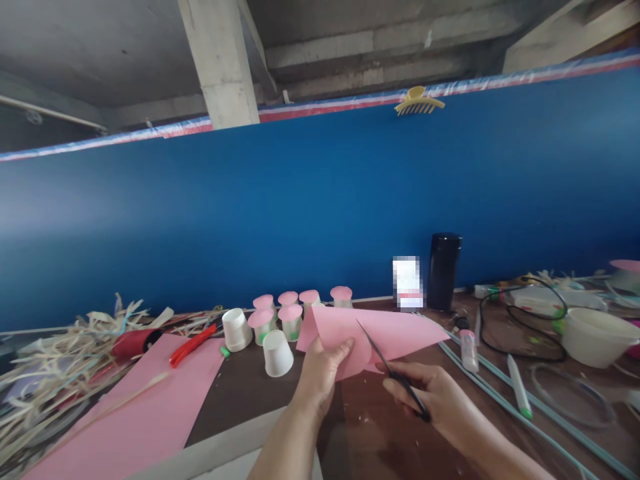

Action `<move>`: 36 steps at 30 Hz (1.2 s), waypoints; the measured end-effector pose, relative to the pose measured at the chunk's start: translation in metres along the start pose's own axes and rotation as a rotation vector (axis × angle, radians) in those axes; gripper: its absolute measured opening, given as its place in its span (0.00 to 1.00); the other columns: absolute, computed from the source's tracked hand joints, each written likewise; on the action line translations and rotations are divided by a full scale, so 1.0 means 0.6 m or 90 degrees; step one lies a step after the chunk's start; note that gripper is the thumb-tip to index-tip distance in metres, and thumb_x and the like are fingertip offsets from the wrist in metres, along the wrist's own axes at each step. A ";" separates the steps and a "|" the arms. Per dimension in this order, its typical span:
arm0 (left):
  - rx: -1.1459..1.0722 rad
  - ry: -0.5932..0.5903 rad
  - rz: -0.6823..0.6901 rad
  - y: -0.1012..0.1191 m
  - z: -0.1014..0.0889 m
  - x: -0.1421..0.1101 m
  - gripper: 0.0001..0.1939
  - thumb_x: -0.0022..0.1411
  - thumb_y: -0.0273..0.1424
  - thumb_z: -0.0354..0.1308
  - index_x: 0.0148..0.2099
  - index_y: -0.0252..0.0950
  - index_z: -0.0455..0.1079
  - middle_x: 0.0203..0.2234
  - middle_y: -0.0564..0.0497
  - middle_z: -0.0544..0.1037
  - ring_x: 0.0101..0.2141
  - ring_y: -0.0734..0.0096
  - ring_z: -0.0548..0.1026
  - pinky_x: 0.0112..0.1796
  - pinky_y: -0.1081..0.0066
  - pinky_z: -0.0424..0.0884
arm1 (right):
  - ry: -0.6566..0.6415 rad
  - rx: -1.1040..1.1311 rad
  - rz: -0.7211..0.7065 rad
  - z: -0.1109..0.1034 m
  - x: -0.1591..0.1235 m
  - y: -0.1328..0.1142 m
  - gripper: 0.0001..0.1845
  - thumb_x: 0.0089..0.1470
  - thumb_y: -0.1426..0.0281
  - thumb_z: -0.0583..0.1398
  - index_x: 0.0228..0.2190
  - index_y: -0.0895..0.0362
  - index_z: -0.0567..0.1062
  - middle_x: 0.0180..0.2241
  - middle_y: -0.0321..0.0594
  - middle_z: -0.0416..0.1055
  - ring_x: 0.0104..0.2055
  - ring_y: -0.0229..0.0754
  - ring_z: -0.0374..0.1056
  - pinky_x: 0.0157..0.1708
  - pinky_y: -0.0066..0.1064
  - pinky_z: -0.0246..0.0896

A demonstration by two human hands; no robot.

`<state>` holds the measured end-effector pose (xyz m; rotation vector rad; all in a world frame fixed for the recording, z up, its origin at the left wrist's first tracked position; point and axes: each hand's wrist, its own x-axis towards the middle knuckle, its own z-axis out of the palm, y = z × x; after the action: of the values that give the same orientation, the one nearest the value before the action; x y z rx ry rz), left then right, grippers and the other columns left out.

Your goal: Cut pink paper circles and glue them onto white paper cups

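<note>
1. Left hand [320,373]: pinches the pink sheet [405,327] between thumb and fingers, above the worktop [385,447].
2. Right hand [425,393]: grips the scissors [410,395] by the black handles; the blades overlap the sheet, pointing up and left.
3. White cup [278,355]: inverted, left of the sheet.
4. Pink-topped cups [290,321]: grouped behind it.
5. Black bottle [444,273]: upright against the blue panel [300,213].

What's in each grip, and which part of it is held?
The left grip holds a pink sheet by its lower left part, thumb on the near face; the right grip holds scissors by the black handles.
</note>
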<state>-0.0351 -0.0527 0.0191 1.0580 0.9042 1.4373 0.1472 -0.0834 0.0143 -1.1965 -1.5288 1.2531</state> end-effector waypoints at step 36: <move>-0.004 -0.118 -0.071 0.023 -0.031 -0.001 0.21 0.50 0.35 0.65 0.45 0.30 0.72 0.40 0.39 0.77 0.40 0.54 0.75 0.44 0.59 0.68 | -0.055 -0.037 0.058 -0.012 -0.006 -0.013 0.20 0.41 0.55 0.65 0.19 0.60 0.72 0.16 0.28 0.55 0.19 0.30 0.49 0.20 0.25 0.44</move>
<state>-0.0574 -0.0548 0.0263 1.0990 0.8115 1.2280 0.1534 -0.0859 0.0234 -1.2762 -1.5981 1.3442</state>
